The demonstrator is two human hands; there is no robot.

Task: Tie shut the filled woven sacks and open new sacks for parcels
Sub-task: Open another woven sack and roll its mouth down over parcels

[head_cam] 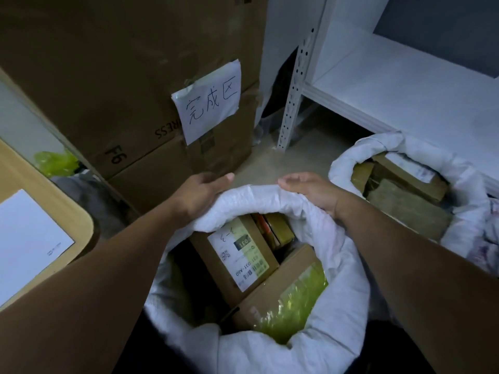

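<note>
Near sack (333,247): lower centre of the frame; mouth open, rim rolled down into a thick collar, parcels inside.
Left hand (201,197): centre of the frame; grasps the far part of the rolled rim, fingers curled over it.
Right hand (310,191): just right of centre; grasps the same rim, fingers hooked over the fabric.
Second sack (351,155): right of the frame; also open and holding parcels, rim rolled, not tied.
Risk, short neck: the parcels appear to sit high under the collar. If the rim is not fully unrolled, too little fabric may remain to gather and tie.
Risk, snagging: the labelled carton (237,257) and the green-wrapped parcel (294,306) lie close beneath the rim. Drawing the mouth together could catch on a corner or tip a parcel out.
Risk, uneven pull: both hands hold the far side only, so the near side may stay slack and the closure gape.
Hidden: the fingertips behind the rim, the sack's base, and how deep the contents go.
Cut off: the near rim at the bottom edge; the second sack at the right edge.
Not made out: any cord or tie; the small print on the carton label.
</note>
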